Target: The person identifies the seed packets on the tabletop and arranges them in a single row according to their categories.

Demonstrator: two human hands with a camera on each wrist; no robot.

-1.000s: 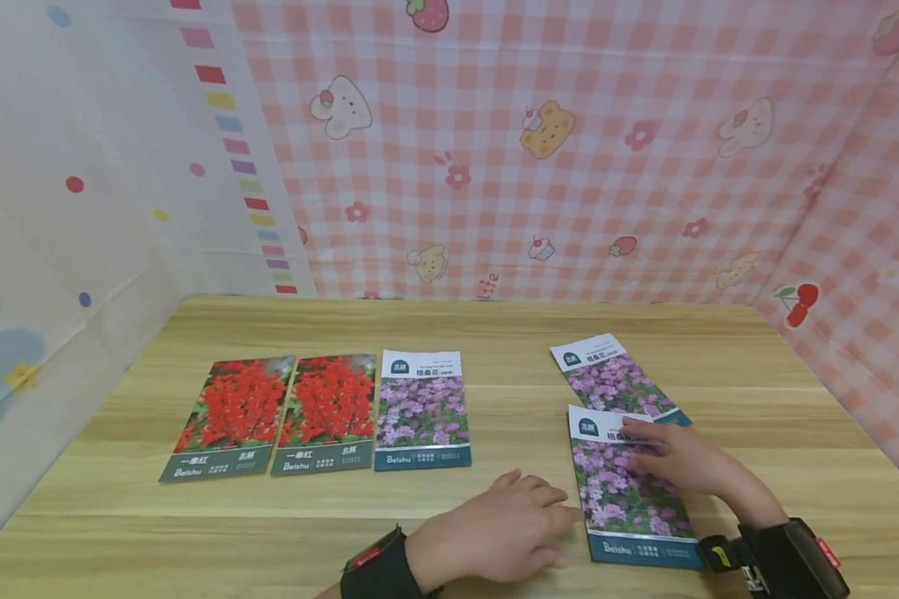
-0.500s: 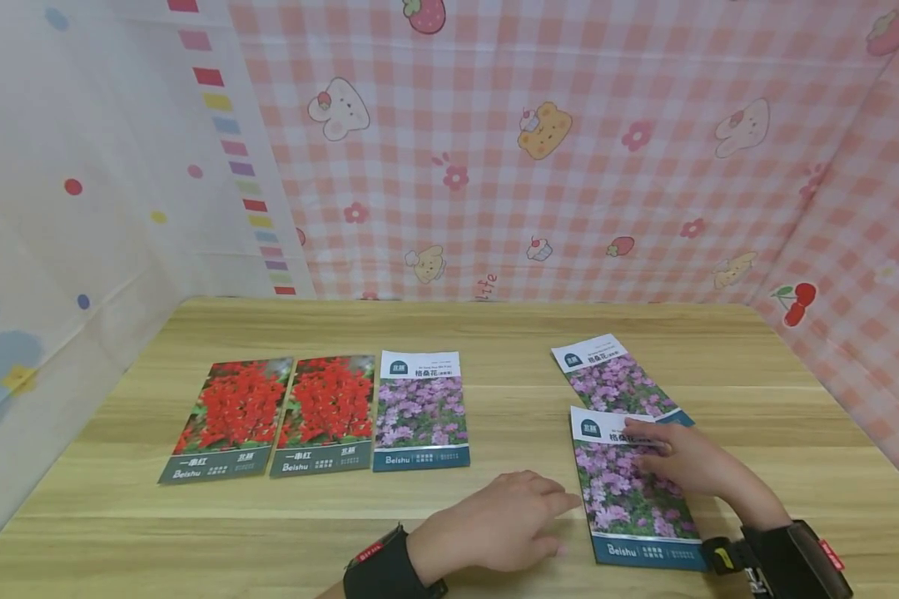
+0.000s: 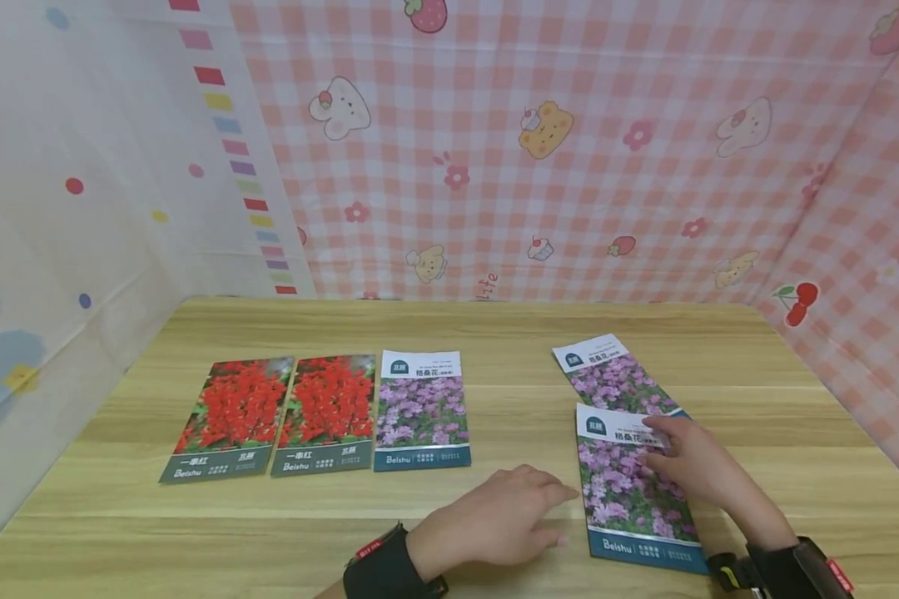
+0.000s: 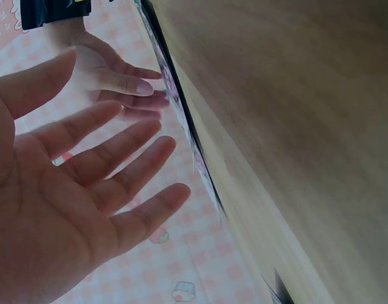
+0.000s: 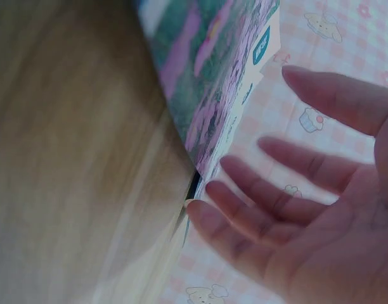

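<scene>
A purple-flower seed packet (image 3: 633, 499) lies flat at the right front of the table. My right hand (image 3: 692, 462) is over its upper right part, fingertips at the face near the white header. In the right wrist view those fingers (image 5: 245, 221) look relaxed and spread, the thumb held apart. My left hand (image 3: 498, 512) hovers just left of the packet, its index fingertip close to the left edge. Spread fingers and an open palm (image 4: 61, 209) show in the left wrist view, holding nothing. Another purple-flower packet (image 3: 618, 378) lies aslant behind, its lower end meeting the near packet's top.
On the left, two red-flower packets (image 3: 232, 403) (image 3: 330, 403) and one purple-flower packet (image 3: 422, 412) form a row. The wooden table (image 3: 494, 324) ends at a pink checked cloth (image 3: 449, 208) behind, with cloth along both sides too.
The near purple packet has shifted slightly to the right, along with my right hand. My left hand has stayed nearly in place beside it, its fingers drawn a little closer together.
</scene>
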